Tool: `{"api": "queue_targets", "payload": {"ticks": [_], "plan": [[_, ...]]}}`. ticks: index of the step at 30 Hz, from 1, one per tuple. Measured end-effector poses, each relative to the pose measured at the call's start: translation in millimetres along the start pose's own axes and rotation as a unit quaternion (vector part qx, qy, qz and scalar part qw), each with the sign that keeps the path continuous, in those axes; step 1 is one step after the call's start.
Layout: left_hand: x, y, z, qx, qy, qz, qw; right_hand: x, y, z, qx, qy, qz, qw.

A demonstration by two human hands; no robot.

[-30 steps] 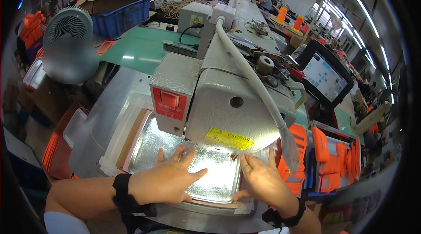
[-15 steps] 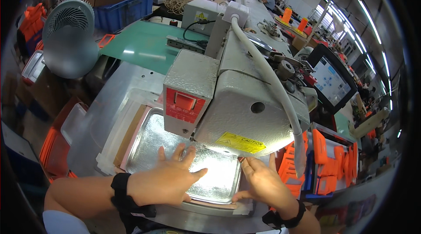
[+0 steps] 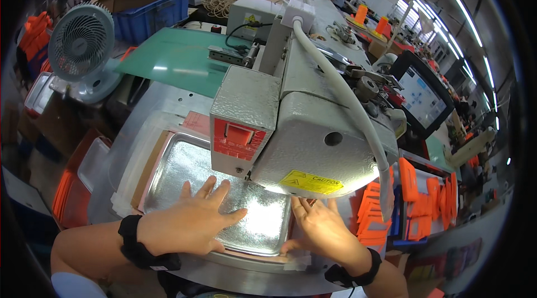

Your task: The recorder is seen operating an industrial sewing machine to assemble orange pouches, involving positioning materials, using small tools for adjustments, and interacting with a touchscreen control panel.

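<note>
A shiny silver sheet (image 3: 184, 172) lies in a flat frame on the metal bed of a large grey sewing machine (image 3: 313, 130). My left hand (image 3: 193, 222) lies flat on the sheet's near part, fingers spread, holding nothing. At the sheet's near right corner my right hand (image 3: 321, 231) presses flat too, its fingertips under the machine head. Both wrists wear black bands. A bright lamp patch glows on the sheet between the hands.
A white fan (image 3: 81, 46) stands at the left, a green mat (image 3: 173, 57) behind the machine, a blue crate (image 3: 151, 10) further back. A touch screen (image 3: 422, 97) sits at the right above stacks of orange pieces (image 3: 391, 208). Orange bins (image 3: 70, 197) lie at lower left.
The view has come closer and lower over the machine head. Both hands stay flat on the silver sheet in about the same places.
</note>
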State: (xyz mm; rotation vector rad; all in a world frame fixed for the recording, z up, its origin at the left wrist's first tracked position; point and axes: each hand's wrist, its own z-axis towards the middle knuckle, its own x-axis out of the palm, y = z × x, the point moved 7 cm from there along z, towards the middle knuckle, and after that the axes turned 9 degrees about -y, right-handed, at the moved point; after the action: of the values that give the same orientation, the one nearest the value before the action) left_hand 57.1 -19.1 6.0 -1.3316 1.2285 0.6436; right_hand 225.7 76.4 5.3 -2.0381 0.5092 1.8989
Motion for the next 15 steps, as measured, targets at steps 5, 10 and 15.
{"api": "queue_targets", "payload": {"ticks": [5,10,15], "plan": [[-2,9,6,-0.001,-0.017,0.040,0.999,-1,-7,14,0.023,0.074,0.047,0.996],[-9,17,20,0.007,-0.025,0.003,1.000,5,-20,21,0.038,0.110,0.097,0.988],[-10,27,31,-0.024,0.039,-0.009,0.999,9,-38,24,0.009,-0.029,0.111,0.993]]}}
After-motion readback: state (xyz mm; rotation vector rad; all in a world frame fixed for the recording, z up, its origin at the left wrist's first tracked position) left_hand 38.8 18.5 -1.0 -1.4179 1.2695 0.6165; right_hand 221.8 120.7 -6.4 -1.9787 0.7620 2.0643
